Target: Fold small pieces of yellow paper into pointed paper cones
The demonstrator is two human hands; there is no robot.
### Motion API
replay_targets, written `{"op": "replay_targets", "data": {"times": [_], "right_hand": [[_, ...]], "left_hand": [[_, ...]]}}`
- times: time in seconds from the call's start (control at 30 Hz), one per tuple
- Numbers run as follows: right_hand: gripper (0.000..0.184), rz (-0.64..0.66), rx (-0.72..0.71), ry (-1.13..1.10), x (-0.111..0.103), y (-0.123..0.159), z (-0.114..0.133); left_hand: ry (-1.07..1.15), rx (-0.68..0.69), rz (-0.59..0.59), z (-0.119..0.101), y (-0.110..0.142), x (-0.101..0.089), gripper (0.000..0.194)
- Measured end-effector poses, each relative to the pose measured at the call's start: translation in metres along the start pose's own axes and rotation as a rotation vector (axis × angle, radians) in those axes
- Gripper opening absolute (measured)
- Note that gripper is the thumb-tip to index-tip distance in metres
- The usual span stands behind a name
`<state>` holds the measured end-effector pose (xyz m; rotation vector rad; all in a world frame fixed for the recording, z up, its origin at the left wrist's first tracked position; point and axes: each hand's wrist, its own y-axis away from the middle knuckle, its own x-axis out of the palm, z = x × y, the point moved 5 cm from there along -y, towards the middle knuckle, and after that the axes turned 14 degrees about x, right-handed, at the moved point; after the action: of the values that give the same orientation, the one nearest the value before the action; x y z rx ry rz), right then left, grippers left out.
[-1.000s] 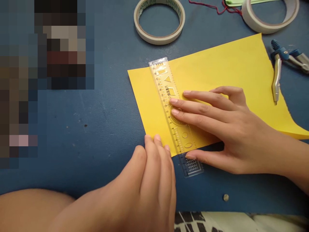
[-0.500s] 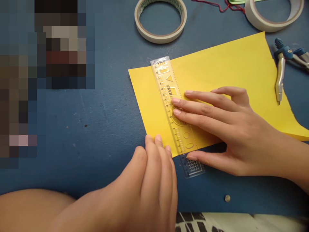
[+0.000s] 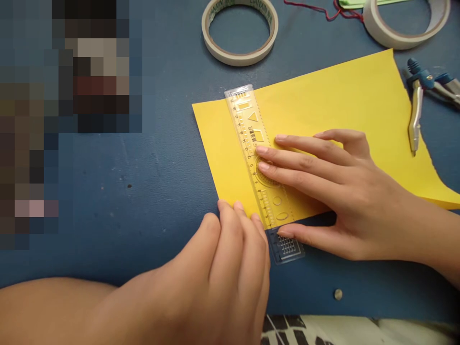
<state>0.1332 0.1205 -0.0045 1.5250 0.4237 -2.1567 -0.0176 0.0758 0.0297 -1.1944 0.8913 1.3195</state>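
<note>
A yellow paper sheet (image 3: 323, 105) lies on the blue table (image 3: 143, 182). A clear plastic ruler (image 3: 251, 139) with stencil shapes lies across the sheet's left part, running from far edge to near edge. My right hand (image 3: 338, 191) lies flat on it, fingers stretched out and pressing the ruler, thumb at the ruler's near end. My left hand (image 3: 230, 258) has its fingers held together, tips touching the near left corner of the paper, right beside the ruler.
Two rolls of white tape lie at the far side, one (image 3: 239, 31) in the middle, one (image 3: 406, 24) at the right. A drawing compass (image 3: 417, 105) with blue parts lies right of the paper. A red thread (image 3: 323, 9) runs near the top.
My left hand has slid slightly right, closer to the ruler's near end. The right hand and ruler stay put.
</note>
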Motion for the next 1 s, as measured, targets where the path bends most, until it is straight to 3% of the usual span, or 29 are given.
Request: {"op": "replay_targets", "data": {"times": [0.1,0.27,0.4,0.73,1.0], "right_hand": [[0.062,0.001,-0.003,0.000,0.000,0.000,0.000],[0.061,-0.010,-0.009,0.000,0.001,0.001,-0.001],[0.062,-0.010,-0.009,0.003,0.001,0.001,-0.001],[0.062,0.000,-0.012,0.005,0.001,0.001,-0.001],[0.062,-0.009,-0.017,0.012,0.001,0.001,0.001]], "left_hand": [[0.155,0.088,-0.037,0.009,-0.001,0.001,0.038],[0.417,0.008,-0.056,0.032,-0.006,0.016,0.037],[0.528,0.026,-0.010,0.042,-0.009,0.025,0.037],[0.516,-0.004,-0.032,0.042,-0.006,0.026,0.032],[0.549,0.031,0.017,0.044,-0.007,0.024,0.027]]}}
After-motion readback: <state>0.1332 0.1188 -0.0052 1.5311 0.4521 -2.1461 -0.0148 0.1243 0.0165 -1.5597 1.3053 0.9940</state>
